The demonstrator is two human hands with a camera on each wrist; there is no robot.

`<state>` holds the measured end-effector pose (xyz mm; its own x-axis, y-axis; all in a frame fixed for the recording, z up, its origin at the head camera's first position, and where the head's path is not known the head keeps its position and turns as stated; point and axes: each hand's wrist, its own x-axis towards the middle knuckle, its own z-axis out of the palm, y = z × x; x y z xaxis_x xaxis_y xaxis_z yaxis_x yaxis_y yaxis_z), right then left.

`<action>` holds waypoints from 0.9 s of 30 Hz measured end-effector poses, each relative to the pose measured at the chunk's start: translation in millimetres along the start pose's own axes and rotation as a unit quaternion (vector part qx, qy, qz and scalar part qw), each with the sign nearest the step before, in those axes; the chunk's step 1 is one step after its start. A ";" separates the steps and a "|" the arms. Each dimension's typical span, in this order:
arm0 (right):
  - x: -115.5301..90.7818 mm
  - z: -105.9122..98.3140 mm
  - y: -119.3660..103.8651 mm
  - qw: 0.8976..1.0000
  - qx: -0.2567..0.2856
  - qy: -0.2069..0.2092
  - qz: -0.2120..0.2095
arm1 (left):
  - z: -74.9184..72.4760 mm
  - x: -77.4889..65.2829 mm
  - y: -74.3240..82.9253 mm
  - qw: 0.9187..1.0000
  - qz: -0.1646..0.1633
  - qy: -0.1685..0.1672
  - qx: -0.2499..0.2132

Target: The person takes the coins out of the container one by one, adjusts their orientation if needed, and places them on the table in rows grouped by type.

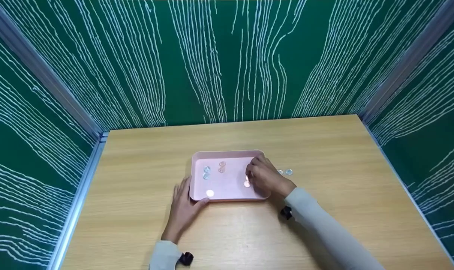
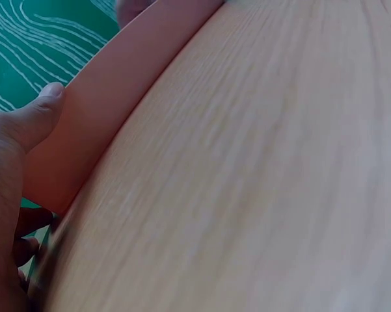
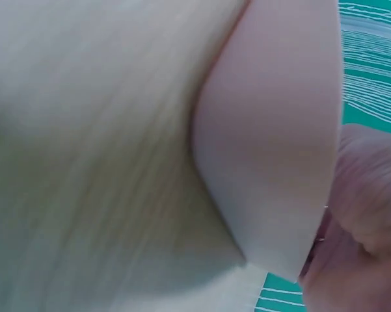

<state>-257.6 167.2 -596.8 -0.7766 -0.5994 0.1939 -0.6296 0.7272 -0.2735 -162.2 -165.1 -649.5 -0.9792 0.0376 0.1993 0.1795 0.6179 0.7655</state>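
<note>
A shallow pink tray [image 1: 227,198] sits on the wooden table. My left hand [image 1: 183,208] braces its near left corner: the thumb [image 2: 42,117] lies against the front wall, the other fingers along the left side. Over the tray's right part, my right hand [image 1: 262,174] reaches in with bent fingers, fingertips close together at a coin that they partly hide. Another shiny coin [image 1: 247,184] lies just below them. Two silvery coins [image 1: 206,172] lie at the tray's left, with two copper-coloured coins [image 1: 222,167] beside them. In the right wrist view the tray wall [image 3: 267,130] hides the fingertips.
More silvery coins [image 1: 289,171] lie on the table [image 1: 137,168] right of the tray, one partly behind the right hand. A bright round spot [image 1: 210,193] shows near the tray's front left. Green panels [image 1: 227,75] with white wavy lines enclose the table's back and sides.
</note>
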 end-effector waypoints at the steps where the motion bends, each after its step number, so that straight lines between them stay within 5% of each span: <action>1: 0.6 -0.9 -0.6 1.000 -0.004 0.000 0.000 | 0.2 0.0 0.0 1.000 0.001 0.000 0.000; 9: 0.8 -4.1 -3.5 1.000 0.019 -0.001 0.014 | 0.7 -0.6 0.7 1.000 -0.011 0.000 -0.006; 17: -1.3 -7.0 -11.2 0.991 0.087 -0.027 0.095 | 0.5 -0.2 0.9 1.000 -0.021 -0.002 -0.005; 22: -8.2 -18.3 -13.4 0.972 0.187 -0.020 0.143 | 0.9 -1.6 1.6 1.000 -0.027 -0.003 -0.009; 27: -17.4 -29.3 -6.2 0.948 0.277 0.033 0.150 | 0.5 -2.1 1.4 1.000 -0.023 0.001 -0.010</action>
<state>-240.9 182.9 -570.8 -0.9303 -0.3575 0.0817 -0.2845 0.5630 -0.7759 -159.9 -163.9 -649.2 -0.9864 0.0081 0.1642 0.1357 0.6035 0.7857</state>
